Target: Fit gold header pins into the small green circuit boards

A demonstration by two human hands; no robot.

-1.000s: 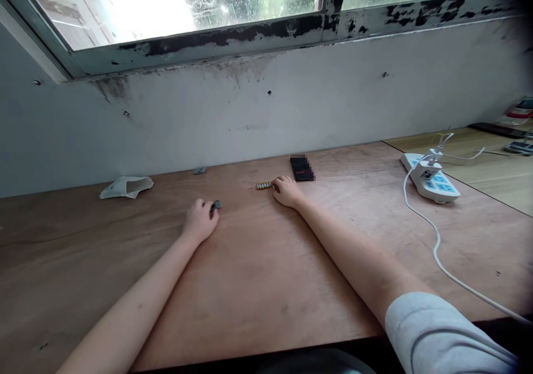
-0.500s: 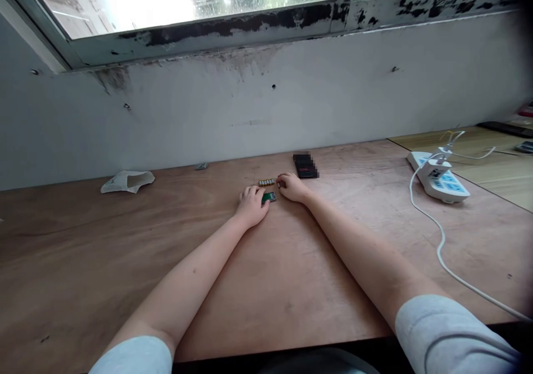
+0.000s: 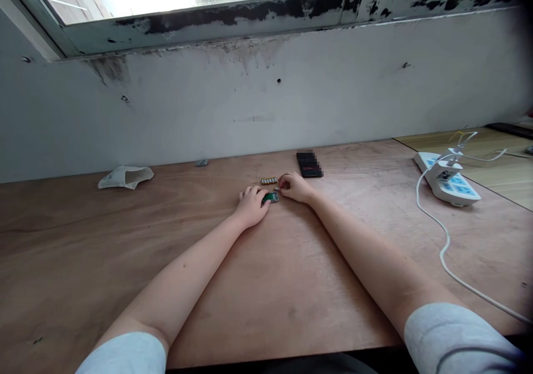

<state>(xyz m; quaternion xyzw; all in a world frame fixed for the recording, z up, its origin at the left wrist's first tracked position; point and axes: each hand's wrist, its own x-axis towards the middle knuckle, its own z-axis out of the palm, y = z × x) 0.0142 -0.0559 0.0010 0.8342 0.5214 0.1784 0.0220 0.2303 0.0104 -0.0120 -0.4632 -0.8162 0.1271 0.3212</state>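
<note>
My left hand (image 3: 251,206) rests on the table and grips the left side of a small green circuit board (image 3: 271,197) between thumb and fingers; part of the board is hidden beneath them. My right hand (image 3: 295,187) is just beyond the board's right end, its fingertips pinched together. A tiny light-coloured piece (image 3: 277,188) shows at those fingertips, too small to name. Behind the board lies a short row of several small yellow-and-white cylinders (image 3: 268,181), close to my right fingertips.
A black flat item (image 3: 310,165), partly pixelated, lies behind my right hand. Crumpled white paper (image 3: 126,177) and a small grey piece (image 3: 202,163) lie near the wall. On the right, a white power strip (image 3: 447,179) trails a white cable (image 3: 445,240) toward the front edge.
The view has shifted slightly. My right fingertips have moved a little away from the row of cylinders, and the light piece now shows by them. My left hand stays on the circuit board.
</note>
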